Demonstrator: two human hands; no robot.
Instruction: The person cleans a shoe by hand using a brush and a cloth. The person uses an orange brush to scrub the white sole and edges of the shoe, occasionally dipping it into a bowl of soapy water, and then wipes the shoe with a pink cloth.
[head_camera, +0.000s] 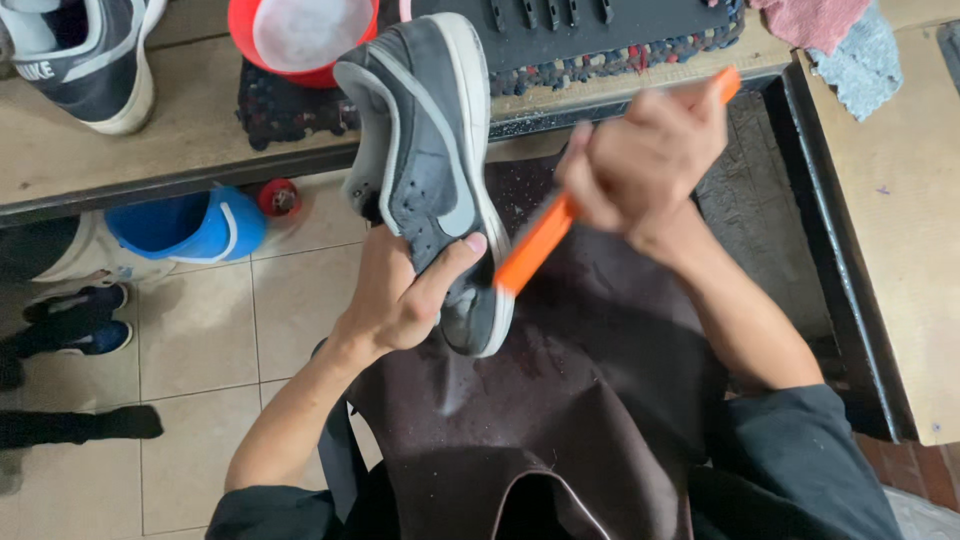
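Observation:
My left hand (405, 290) grips a grey suede sneaker (425, 140) with a white sole, held on its side above my lap, the thumb pressed on its upper. My right hand (640, 160) is closed around an orange-handled brush (540, 235). The brush's lower end touches the shoe's side near the sole edge. A dark brown apron (560, 400) covers my lap under both hands, and it looks wet.
A second sneaker (85, 60) lies on the wooden bench (160, 140) at top left. A red bowl (300, 40) of white foam stands on a braided mat. A blue bucket (185, 225) sits on the tiled floor. Cloths (840, 40) lie at top right.

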